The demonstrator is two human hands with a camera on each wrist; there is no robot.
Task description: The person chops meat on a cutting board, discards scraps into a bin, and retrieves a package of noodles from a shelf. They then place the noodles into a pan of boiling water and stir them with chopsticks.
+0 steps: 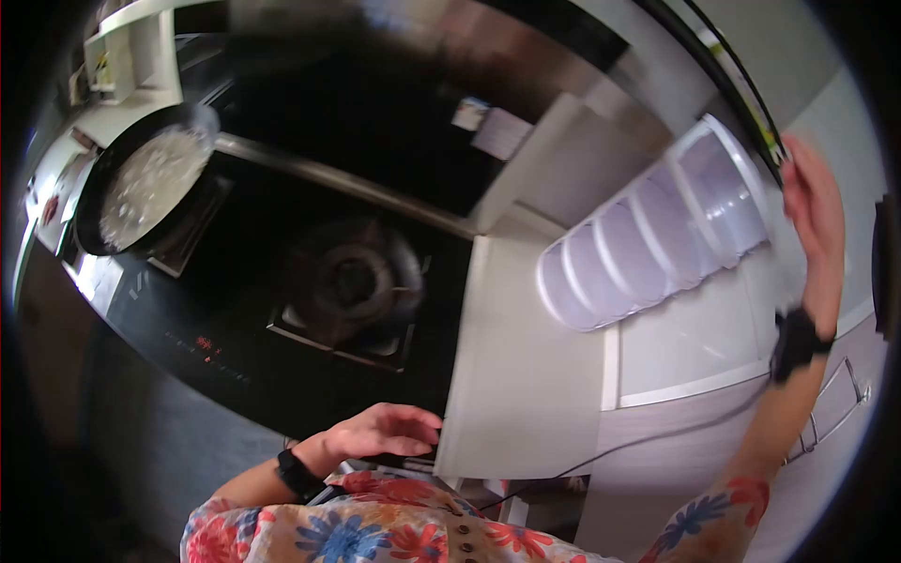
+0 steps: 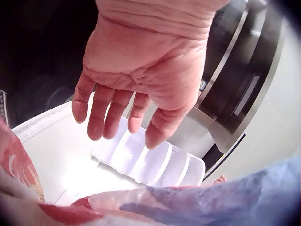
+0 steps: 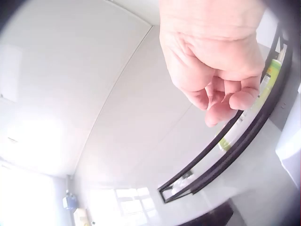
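Observation:
My right hand (image 1: 815, 197) is raised at the far right, at the end of a narrow black wall rack (image 3: 216, 174). In the right wrist view its fingers curl in front of the rack's upper rail, beside a long green-and-white packet (image 3: 272, 73) lying in it. I cannot tell if the fingers grip anything there. Palm showing and fingers loosely bent, my left hand (image 2: 146, 66) holds nothing. The head view has it low by the front edge of the black cooktop (image 1: 244, 281), near the counter.
A white organizer (image 1: 615, 249) with several compartments stands on the pale counter (image 1: 526, 375), right of the cooktop. On the left burner sits a dark pan (image 1: 89, 211) with pale bubbling liquid. A gas burner (image 1: 355, 280) with its metal support is nearer. A cable (image 1: 648, 436) runs toward the right wrist.

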